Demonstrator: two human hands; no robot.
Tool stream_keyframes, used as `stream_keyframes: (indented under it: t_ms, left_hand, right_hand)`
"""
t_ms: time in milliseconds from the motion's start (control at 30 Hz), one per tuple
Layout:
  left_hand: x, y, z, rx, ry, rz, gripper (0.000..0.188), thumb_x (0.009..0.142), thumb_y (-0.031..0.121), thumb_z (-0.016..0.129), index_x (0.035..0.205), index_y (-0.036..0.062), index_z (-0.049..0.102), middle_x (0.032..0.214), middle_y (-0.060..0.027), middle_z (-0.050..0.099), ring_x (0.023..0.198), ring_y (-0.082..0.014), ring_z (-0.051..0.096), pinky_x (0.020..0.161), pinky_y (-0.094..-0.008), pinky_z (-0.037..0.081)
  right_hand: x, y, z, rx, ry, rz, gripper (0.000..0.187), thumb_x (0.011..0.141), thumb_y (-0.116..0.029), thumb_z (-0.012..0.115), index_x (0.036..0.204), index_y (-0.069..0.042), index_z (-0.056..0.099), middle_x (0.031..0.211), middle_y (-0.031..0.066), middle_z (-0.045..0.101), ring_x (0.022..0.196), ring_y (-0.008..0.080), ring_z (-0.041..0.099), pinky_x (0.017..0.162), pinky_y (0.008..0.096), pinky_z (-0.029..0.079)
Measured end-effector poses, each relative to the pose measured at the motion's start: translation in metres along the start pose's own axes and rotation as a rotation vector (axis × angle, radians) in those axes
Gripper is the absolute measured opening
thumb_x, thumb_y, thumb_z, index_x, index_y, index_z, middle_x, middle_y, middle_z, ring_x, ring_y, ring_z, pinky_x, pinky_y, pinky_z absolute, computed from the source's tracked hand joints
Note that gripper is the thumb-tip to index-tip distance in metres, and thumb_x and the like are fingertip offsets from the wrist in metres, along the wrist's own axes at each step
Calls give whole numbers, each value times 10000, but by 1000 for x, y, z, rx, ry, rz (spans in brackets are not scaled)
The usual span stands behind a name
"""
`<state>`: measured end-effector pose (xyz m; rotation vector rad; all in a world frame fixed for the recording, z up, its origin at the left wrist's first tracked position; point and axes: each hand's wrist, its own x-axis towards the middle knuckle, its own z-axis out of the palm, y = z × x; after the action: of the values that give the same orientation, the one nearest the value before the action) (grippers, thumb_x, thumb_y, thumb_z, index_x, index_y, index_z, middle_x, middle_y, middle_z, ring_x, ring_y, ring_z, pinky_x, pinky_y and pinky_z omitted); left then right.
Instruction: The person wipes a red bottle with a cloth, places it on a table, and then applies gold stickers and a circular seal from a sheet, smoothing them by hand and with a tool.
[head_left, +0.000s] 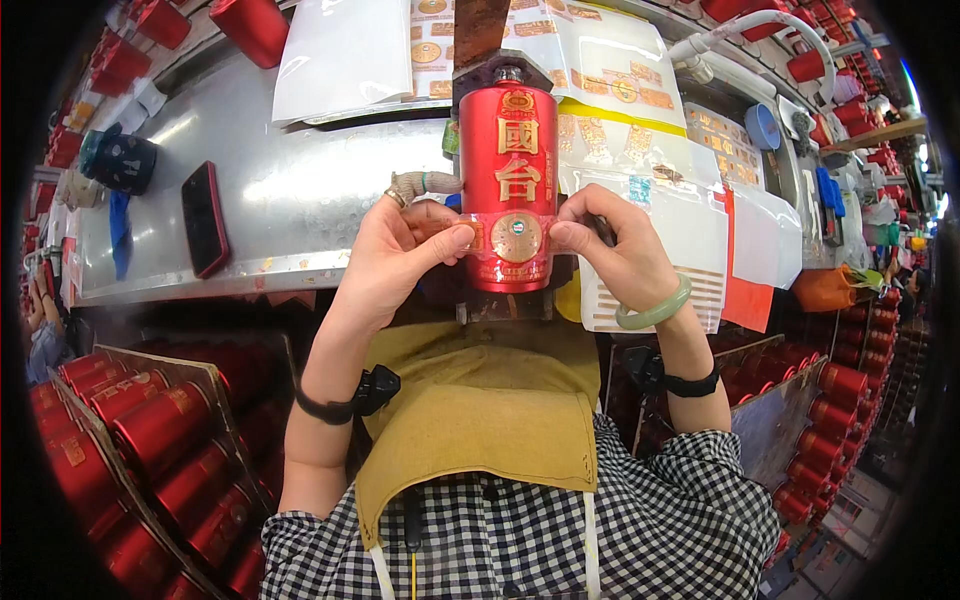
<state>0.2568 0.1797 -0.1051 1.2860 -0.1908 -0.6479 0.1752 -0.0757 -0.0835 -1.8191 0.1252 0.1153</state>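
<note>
A red bottle [511,150] with gold lettering lies neck-away in front of me, on a dark support at the bench's near edge. Across its lower part runs a clear decal strip [490,246], over a round gold emblem. At the strip's left end my left hand [412,238] pinches it, thumb on top; a grey cover wraps one finger, which points at the bottle's side. My right hand [612,245], with a pale green bangle on the wrist, has its thumb at the strip's right end, fingers curled behind. The undersides of both grips are hidden.
Decal sheets [640,75] with gold prints lie beyond and right of the bottle. A phone [205,220] and a dark cup [122,160] rest on the metal bench [300,190]. Crates of red bottles [165,420] flank me on both sides. A white pipe [745,25] arches at the back right.
</note>
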Motion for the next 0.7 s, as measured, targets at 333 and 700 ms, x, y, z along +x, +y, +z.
stream_keyframes:
  t_ms: [333, 700]
  left_hand:
    - [2, 1, 1, 4, 7, -14, 483, 917, 79, 779, 1337, 10, 550, 949, -49, 690, 846, -123, 657, 739, -264, 505]
    - [1, 3, -2, -1, -14, -26, 460, 908, 102, 805, 1224, -20, 494, 1014, -101, 706, 921, -157, 693, 753, -286, 533]
  right_hand:
    - [2, 2, -1, 26, 0, 18, 151, 954, -120, 717, 996, 17, 670, 913, 77, 690, 864, 148, 696, 789, 297, 545]
    - [0, -6, -3, -3, -23, 22, 137, 960, -108, 710, 997, 15, 663, 912, 84, 707, 878, 148, 709, 788, 295, 550]
